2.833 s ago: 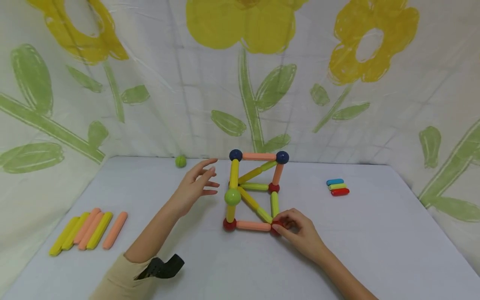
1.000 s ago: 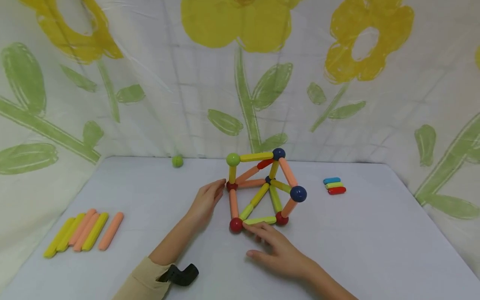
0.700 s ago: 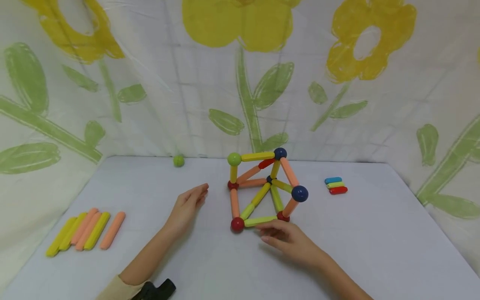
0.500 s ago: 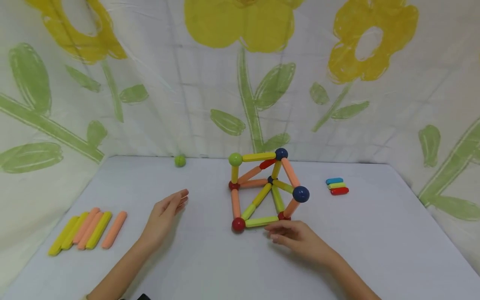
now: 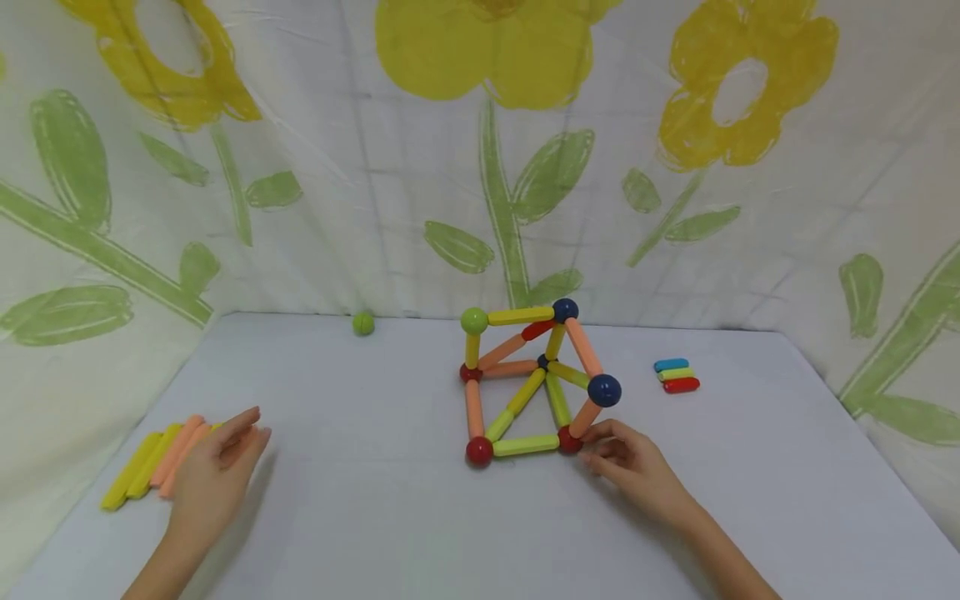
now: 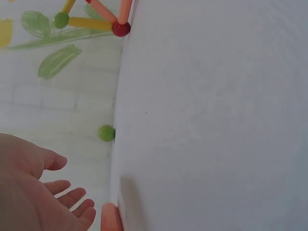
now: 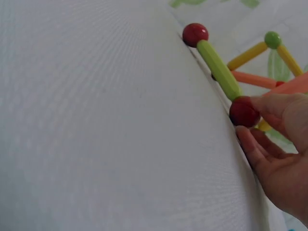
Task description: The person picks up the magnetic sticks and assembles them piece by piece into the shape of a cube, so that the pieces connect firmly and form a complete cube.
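Note:
A frame of magnetic rods and balls (image 5: 525, 446) stands mid-table in the head view. Balls are red, dark blue and light green; rods are yellow, orange, lime and red. My right hand (image 5: 637, 471) is at its near right corner, thumb and finger on either side of a red ball (image 7: 244, 111), pinching it. My left hand (image 5: 213, 475) is above a group of yellow and orange rods (image 5: 142, 467), fingers apart and holding nothing; it hides part of the group. An orange rod end (image 6: 111, 217) shows below those fingers in the left wrist view.
A loose green ball (image 5: 363, 323) lies at the table's back edge, left of the frame. Three short rods, blue, lime and red (image 5: 681, 385), lie together to the right. A flower-patterned cloth (image 5: 360, 208) hangs behind the table.
The frame has been turned since the oldest frame. My left hand has left it and moved left to the loose rods. My right hand has slid right along the front edge to the red ball.

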The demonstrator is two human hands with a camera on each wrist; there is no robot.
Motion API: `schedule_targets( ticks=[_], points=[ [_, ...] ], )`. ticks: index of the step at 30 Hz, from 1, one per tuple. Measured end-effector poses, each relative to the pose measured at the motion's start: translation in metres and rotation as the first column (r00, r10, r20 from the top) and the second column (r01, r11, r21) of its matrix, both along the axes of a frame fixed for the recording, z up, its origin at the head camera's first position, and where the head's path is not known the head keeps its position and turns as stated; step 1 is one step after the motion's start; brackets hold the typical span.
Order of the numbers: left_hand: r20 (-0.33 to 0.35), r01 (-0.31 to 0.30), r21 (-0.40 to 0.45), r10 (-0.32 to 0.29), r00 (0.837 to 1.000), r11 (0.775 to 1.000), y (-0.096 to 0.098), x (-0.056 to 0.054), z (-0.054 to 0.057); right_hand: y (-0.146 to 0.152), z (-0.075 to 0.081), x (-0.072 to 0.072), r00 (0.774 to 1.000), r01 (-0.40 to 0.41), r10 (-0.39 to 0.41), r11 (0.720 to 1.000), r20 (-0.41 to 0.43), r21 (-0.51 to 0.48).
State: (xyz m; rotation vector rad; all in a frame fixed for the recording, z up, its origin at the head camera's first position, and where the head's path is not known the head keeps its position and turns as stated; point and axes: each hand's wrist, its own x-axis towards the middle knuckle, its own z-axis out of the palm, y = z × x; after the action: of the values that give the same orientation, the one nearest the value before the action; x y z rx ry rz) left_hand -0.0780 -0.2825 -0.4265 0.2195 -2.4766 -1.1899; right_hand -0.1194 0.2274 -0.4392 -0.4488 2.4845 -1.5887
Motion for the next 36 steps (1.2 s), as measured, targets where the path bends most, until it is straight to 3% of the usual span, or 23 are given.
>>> schedule_targets(
  ticks=[2, 5, 9, 12, 15, 20, 29, 36],
  points=[
    [-0.015, -0.029, -0.032, 0.029, 0.999, 0.999, -0.007, 0.003, -0.002, 0.0, -0.001, 0.0, 1.0, 0.027, -0.027, 1.0, -0.002, 0.0],
    [-0.007, -0.024, -0.073, 0.024, 1.0, 0.997, -0.014, 0.005, -0.003, -0.001, -0.003, -0.001, 0.999, 0.044, -0.044, 0.999, -0.011, 0.007],
    [0.111, 0.038, -0.063, -0.031, 0.993, 0.997, -0.019, 0.006, -0.003, -0.001, -0.008, -0.002, 0.999, 0.042, -0.041, 0.999, -0.024, 0.012],
    [0.212, 0.072, -0.028, -0.065, 0.975, 0.997, -0.02, 0.004, -0.003, -0.001, -0.011, -0.002, 0.999, 0.04, -0.04, 0.999, -0.035, 0.015],
    [0.267, 0.106, -0.009, -0.099, 0.958, 0.994, -0.018, 0.002, -0.003, -0.001, -0.013, -0.002, 0.998, 0.042, -0.041, 0.999, -0.052, 0.022],
    [0.301, 0.145, -0.073, -0.117, 0.947, 0.987, -0.015, -0.001, -0.004, -0.002, -0.015, -0.001, 0.996, 0.047, -0.045, 0.998, -0.072, 0.032],
    [0.322, 0.145, -0.121, -0.1, 0.941, 0.982, -0.015, -0.003, -0.003, -0.001, -0.017, -0.002, 0.997, 0.053, -0.05, 0.997, -0.058, 0.053],
    [0.35, 0.175, -0.021, -0.157, 0.924, 0.984, -0.011, -0.011, 0.001, -0.002, -0.018, -0.001, 0.995, 0.054, -0.05, 0.997, -0.083, 0.049]
  ],
)
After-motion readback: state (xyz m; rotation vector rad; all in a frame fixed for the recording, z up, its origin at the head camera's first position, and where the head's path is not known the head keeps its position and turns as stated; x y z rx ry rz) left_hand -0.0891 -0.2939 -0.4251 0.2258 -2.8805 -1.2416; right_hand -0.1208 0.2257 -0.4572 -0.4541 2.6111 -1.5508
